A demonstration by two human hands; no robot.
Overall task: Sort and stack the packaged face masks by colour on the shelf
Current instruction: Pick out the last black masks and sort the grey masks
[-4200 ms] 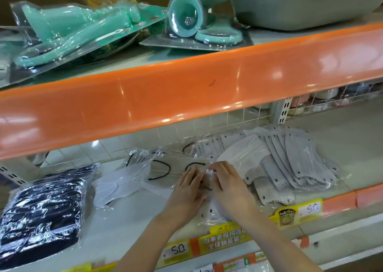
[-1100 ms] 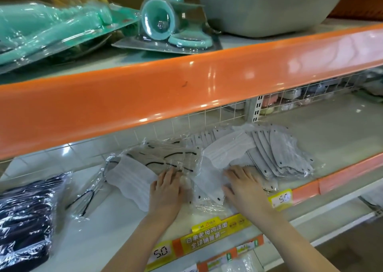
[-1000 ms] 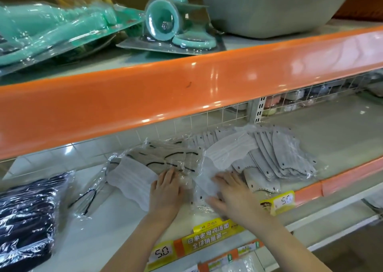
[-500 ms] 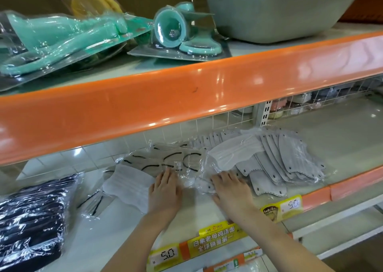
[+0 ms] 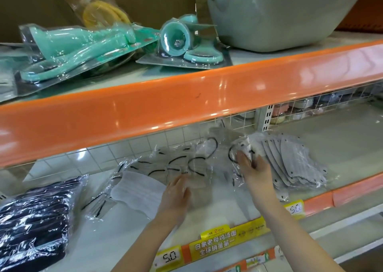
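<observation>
On the lower shelf lie clear-wrapped face masks. A fanned row of grey masks sits at the right. My right hand grips a wrapped white mask with black ear loops, lifted beside the grey row. My left hand rests flat with straight fingers on a pile of white masks with black loops. One more white mask lies to its left. A stack of black masks sits at the far left.
The orange front of the upper shelf overhangs the masks. Teal packaged items and a grey tub stand above. A wire grid backs the lower shelf. Price tags line the front edge.
My right hand has closed on a wrapped white mask and lifted it up and back toward the grey row. My left hand stays on the white pile.
</observation>
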